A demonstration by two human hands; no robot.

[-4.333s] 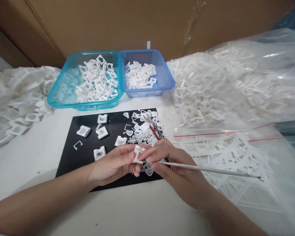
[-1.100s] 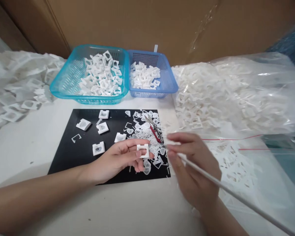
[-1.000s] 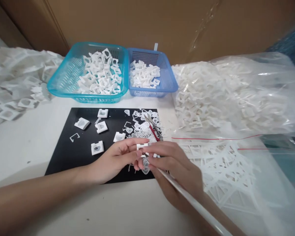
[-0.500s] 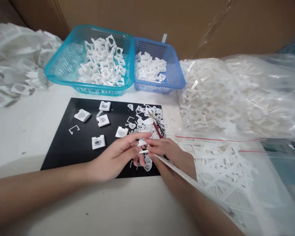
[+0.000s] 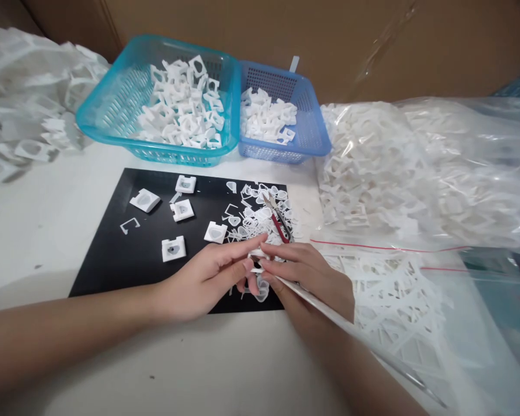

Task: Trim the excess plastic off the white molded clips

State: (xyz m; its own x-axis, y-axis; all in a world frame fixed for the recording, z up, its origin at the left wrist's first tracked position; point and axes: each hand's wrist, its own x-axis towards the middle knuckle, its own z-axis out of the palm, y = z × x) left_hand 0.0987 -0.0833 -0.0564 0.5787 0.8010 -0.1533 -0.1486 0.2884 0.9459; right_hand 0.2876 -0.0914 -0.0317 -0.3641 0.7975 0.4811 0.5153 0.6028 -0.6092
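Note:
My left hand (image 5: 212,277) pinches a small white plastic part (image 5: 258,254) between its thumb and fingers, above the front right of the black mat (image 5: 125,248). A dark opening shows through the part; fingers cover much of it. My right hand (image 5: 307,268) is closed around a long, thin white tool (image 5: 329,312), which slants down to the lower right and ends in a narrow metallic-looking tip. Fingertips of this hand also touch the part. The tool's other end is hidden at the fingers. Red-handled snips (image 5: 281,225) rest on white scraps (image 5: 251,219) just beyond my hands.
Several square white pieces (image 5: 173,249) lie on the mat. Behind it stand a turquoise basket (image 5: 173,156) and a blue basket (image 5: 312,124), both with white parts inside. Clear bags of white parts (image 5: 372,167) are at right, above a heap of white frames (image 5: 394,306). More white parts (image 5: 30,110) are piled left.
The white part has turned between my fingers, so its opening now shows more. My right hand has moved slightly right with the tool. The view has shifted a little.

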